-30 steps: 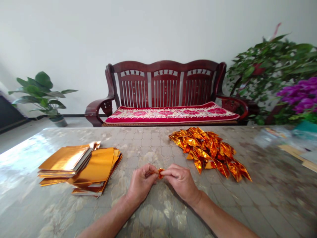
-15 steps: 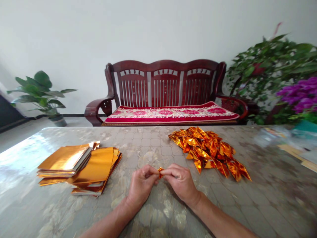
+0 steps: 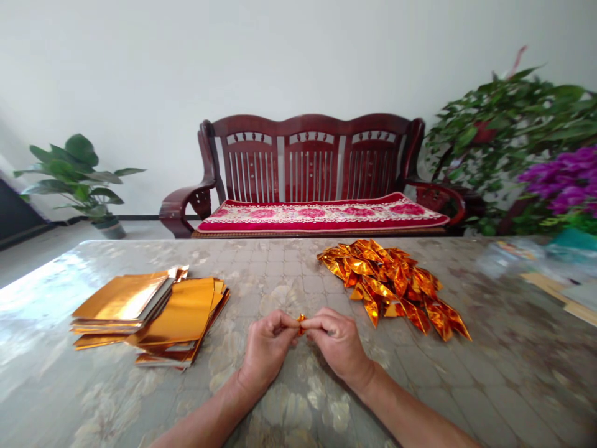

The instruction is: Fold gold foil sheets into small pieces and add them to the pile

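Observation:
Between the fingertips of both hands is a small piece of folded orange-gold foil paper [image 3: 301, 320], mostly covered by the fingers. My left hand [image 3: 269, 342] pinches it from the left, thumb against forefinger. From the right, my right hand [image 3: 336, 343] pinches its other side the same way. To the left lie stacks of flat gold foil paper sheets [image 3: 175, 311], somewhat fanned out. A heap of shiny folded foil paper pieces [image 3: 392, 280], pointed at their ends, rests to the right of my hands.
Everything lies on a table with a patterned grey cover [image 3: 261, 267]. Clear plastic bags [image 3: 513, 255] and tan card strips [image 3: 555, 295] are at its right edge. Beyond stands a dark red wooden bench [image 3: 312, 162], with potted plants [image 3: 81, 165] at the left and more greenery at the right.
Both hands stay almost in place, still pinching the foil paper. The stacks and the heap look the same.

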Motion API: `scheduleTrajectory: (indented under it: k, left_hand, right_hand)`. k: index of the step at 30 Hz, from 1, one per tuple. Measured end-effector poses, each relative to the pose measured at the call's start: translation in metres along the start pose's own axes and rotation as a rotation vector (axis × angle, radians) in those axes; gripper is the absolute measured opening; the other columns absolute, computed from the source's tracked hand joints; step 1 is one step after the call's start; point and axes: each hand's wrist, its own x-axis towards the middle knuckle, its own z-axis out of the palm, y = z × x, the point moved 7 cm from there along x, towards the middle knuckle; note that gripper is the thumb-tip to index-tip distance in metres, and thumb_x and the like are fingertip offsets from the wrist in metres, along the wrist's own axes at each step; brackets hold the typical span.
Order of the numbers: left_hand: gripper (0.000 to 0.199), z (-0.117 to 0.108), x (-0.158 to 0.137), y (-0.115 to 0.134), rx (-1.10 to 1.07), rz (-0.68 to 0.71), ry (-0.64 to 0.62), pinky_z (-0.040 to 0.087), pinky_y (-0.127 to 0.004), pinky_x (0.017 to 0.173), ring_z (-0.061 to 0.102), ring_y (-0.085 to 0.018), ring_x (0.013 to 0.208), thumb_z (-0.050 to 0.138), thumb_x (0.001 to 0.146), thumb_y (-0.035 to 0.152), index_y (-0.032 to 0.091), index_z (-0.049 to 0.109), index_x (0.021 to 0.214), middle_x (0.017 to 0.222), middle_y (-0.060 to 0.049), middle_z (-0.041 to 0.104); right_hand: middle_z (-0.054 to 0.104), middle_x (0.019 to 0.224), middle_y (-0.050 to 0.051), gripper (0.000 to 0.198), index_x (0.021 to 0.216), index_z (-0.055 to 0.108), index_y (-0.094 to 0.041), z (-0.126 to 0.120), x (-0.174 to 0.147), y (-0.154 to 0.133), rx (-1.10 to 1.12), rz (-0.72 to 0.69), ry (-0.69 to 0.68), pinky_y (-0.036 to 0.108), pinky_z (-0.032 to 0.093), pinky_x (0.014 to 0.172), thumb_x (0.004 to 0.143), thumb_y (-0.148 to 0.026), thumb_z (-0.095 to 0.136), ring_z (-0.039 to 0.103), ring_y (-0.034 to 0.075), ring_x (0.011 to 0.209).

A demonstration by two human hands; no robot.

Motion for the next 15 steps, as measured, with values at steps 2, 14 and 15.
scheduleTrajectory:
  k: [2, 14, 15]
  left_hand:
    - [0.008, -0.001, 0.002, 0.000, 0.036, 0.012, -0.001, 0.050, -0.020, 0.054, 0.063, -0.012, 0.053, 0.066, 0.074, 0.023, 0.018, 0.068, 0.069, 0.060, 0.002, 0.068]
    - [0.016, -0.011, 0.010, 0.000, 0.346, 0.177, -0.050, 0.051, -0.023, 0.073, 0.070, -0.015, 0.074, 0.058, 0.080, 0.016, 0.023, 0.072, 0.079, 0.078, 0.002, 0.076]
    - [0.017, -0.011, 0.011, 0.000, 0.359, 0.183, -0.052, 0.051, -0.023, 0.073, 0.070, -0.016, 0.075, 0.057, 0.079, 0.015, 0.023, 0.072, 0.078, 0.078, 0.002, 0.076]
  right_hand:
    - [0.069, 0.072, 0.001, 0.018, 0.086, 0.078, -0.024, 0.001, 0.001, 0.001, -0.017, -0.004, -0.017, 0.021, 0.050, 0.061, 0.084, -0.013, 0.065, 0.066, 0.013, 0.066]
    - [0.071, 0.083, 0.001, 0.023, 0.097, 0.078, -0.029, -0.011, 0.007, 0.006, -0.157, -0.106, -0.140, 0.022, 0.050, 0.069, 0.090, -0.014, 0.062, 0.067, 0.014, 0.077]
    - [0.072, 0.084, 0.001, 0.023, 0.097, 0.078, -0.029, -0.011, 0.007, 0.006, -0.167, -0.111, -0.148, 0.022, 0.050, 0.069, 0.090, -0.015, 0.062, 0.068, 0.015, 0.077]
